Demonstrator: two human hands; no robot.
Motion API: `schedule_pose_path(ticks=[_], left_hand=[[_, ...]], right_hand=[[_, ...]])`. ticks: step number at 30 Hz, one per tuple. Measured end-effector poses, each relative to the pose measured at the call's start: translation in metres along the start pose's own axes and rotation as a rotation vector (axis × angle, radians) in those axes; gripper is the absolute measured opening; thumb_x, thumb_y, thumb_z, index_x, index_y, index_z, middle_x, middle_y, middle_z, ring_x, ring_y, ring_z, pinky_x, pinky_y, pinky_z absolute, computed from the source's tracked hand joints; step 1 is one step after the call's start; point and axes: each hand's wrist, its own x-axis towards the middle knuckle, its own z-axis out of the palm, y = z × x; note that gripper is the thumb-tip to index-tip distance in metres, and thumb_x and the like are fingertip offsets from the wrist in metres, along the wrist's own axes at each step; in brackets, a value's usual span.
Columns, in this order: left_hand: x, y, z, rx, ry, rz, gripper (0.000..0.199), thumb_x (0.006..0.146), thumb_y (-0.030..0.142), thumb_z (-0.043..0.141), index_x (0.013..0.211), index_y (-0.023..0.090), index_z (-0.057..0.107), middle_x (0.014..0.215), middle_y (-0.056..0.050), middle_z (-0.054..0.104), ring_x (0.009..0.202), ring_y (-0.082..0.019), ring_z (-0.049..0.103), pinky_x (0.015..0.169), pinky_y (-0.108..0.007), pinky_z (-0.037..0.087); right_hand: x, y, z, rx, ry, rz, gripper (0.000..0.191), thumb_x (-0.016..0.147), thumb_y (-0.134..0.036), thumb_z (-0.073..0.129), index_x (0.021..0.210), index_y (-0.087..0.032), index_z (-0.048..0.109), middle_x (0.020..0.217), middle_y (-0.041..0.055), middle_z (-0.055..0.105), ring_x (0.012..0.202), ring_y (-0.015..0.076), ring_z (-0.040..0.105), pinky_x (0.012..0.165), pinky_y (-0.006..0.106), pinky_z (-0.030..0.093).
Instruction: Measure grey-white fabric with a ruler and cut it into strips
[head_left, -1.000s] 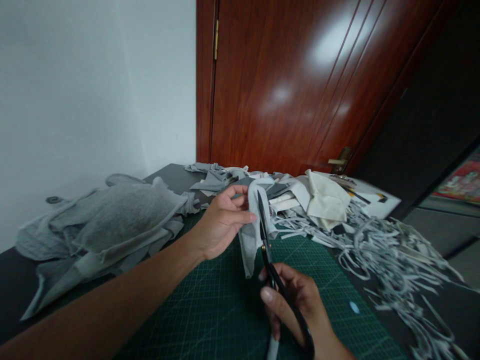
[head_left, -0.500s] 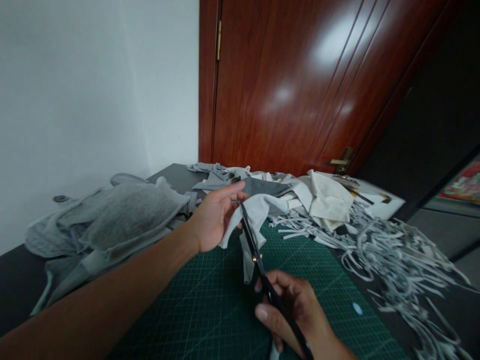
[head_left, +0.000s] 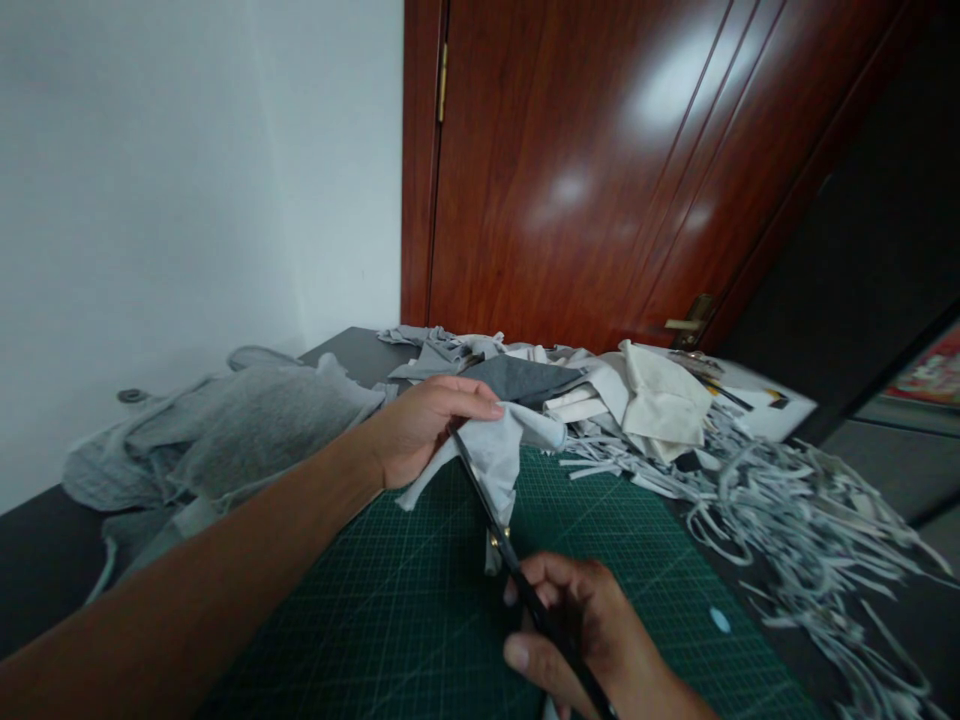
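My left hand (head_left: 431,425) pinches a light grey piece of fabric (head_left: 491,450) above the green cutting mat (head_left: 420,600). A narrow strip of that fabric hangs to the left, below the fingers. Black-handled scissors (head_left: 504,545) are gripped in my right hand (head_left: 577,630), thumb on the near side. Their blades point up and left along the fabric, with the tips close to my left fingers. The blades look closed or nearly so, and a brass-coloured screw shows at the pivot.
Grey cloth (head_left: 247,430) lies heaped at the left. A tangle of cut fabric strips (head_left: 780,530) spreads across the right side. Folded scraps, including a cream piece (head_left: 664,405), lie along the back before a brown door (head_left: 570,180). A small pale oval (head_left: 720,620) rests on the mat.
The scissor blades have closed and shifted left and slightly down. My left fingers have curled over the fabric's top edge, and a strip now swings out to the left.
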Motion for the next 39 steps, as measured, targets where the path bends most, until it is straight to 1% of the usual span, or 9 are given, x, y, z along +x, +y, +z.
schedule_pose_path(ticks=[7,13,16,21,24,29,34,36,39], left_hand=[[0.004,-0.004,0.008,-0.11,0.154,0.127,0.009,0.081,0.015,0.078,0.077,0.014,0.069,0.065,-0.003,0.063,0.054,-0.014,0.06,0.053,-0.025,0.048],[0.003,-0.008,0.02,-0.152,0.364,0.214,0.02,0.084,0.01,0.071,0.066,0.015,0.064,0.061,-0.001,0.058,0.053,-0.012,0.054,0.051,-0.023,0.042],[0.003,-0.01,0.025,-0.222,0.422,0.21,0.022,0.087,0.007,0.065,0.067,0.016,0.061,0.063,0.0,0.058,0.054,-0.011,0.054,0.051,-0.022,0.043],[-0.003,-0.008,0.026,-0.299,0.425,0.123,0.015,0.085,0.003,0.058,0.08,0.012,0.068,0.073,-0.006,0.069,0.063,-0.017,0.065,0.063,-0.028,0.056],[-0.008,-0.006,0.025,-0.334,0.428,0.122,0.015,0.086,0.005,0.056,0.089,0.01,0.07,0.077,-0.008,0.073,0.065,-0.019,0.067,0.065,-0.031,0.059],[-0.007,-0.01,0.022,-0.393,0.453,0.219,0.009,0.086,0.009,0.064,0.091,0.012,0.071,0.08,-0.006,0.074,0.068,-0.017,0.067,0.069,-0.027,0.058],[-0.001,-0.013,0.023,-0.413,0.422,0.299,0.008,0.075,0.005,0.068,0.073,0.013,0.067,0.074,-0.003,0.068,0.068,-0.015,0.063,0.07,-0.025,0.055],[0.0,-0.011,0.024,-0.398,0.405,0.331,0.008,0.071,0.005,0.068,0.07,0.013,0.068,0.074,-0.004,0.069,0.071,-0.016,0.064,0.073,-0.027,0.057],[-0.001,-0.01,0.025,-0.331,0.335,0.392,0.011,0.068,0.006,0.071,0.077,0.012,0.074,0.079,-0.006,0.073,0.078,-0.021,0.069,0.08,-0.032,0.059]], right_hand=[[0.003,0.003,-0.003,0.025,0.018,-0.016,0.046,0.077,-0.053,0.098,0.092,-0.021,0.068,0.058,-0.0112,0.045,0.041,0.0051,0.034,0.037,0.015,0.027],[0.003,0.008,-0.002,0.008,0.072,-0.03,0.044,0.081,-0.054,0.094,0.09,-0.02,0.067,0.059,-0.01,0.048,0.04,0.005,0.038,0.037,0.016,0.029],[0.003,0.013,-0.003,0.018,0.081,-0.023,0.047,0.082,-0.058,0.092,0.094,-0.02,0.069,0.059,-0.0095,0.05,0.04,0.0052,0.038,0.037,0.016,0.031],[0.003,0.01,-0.002,0.026,0.063,-0.026,0.048,0.079,-0.057,0.095,0.096,-0.019,0.071,0.058,-0.0103,0.049,0.039,0.0053,0.038,0.037,0.016,0.029],[0.003,0.005,-0.001,0.002,0.044,-0.026,0.049,0.078,-0.057,0.095,0.097,-0.02,0.071,0.059,-0.0106,0.046,0.04,0.0053,0.038,0.037,0.016,0.029],[0.004,0.013,0.001,0.018,0.075,-0.076,0.048,0.078,-0.059,0.094,0.093,-0.02,0.07,0.058,-0.0102,0.048,0.04,0.0055,0.037,0.037,0.016,0.028],[0.004,0.02,-0.001,0.01,0.074,-0.09,0.045,0.084,-0.059,0.089,0.095,-0.02,0.07,0.058,-0.0102,0.049,0.038,0.0042,0.038,0.037,0.016,0.028],[0.003,0.018,-0.002,0.018,0.08,-0.095,0.043,0.086,-0.057,0.089,0.096,-0.02,0.07,0.059,-0.0101,0.05,0.037,0.0038,0.038,0.038,0.015,0.028],[0.003,0.016,-0.003,0.038,0.076,-0.105,0.04,0.086,-0.053,0.091,0.097,-0.02,0.07,0.059,-0.0099,0.051,0.038,0.0033,0.038,0.038,0.014,0.028]])
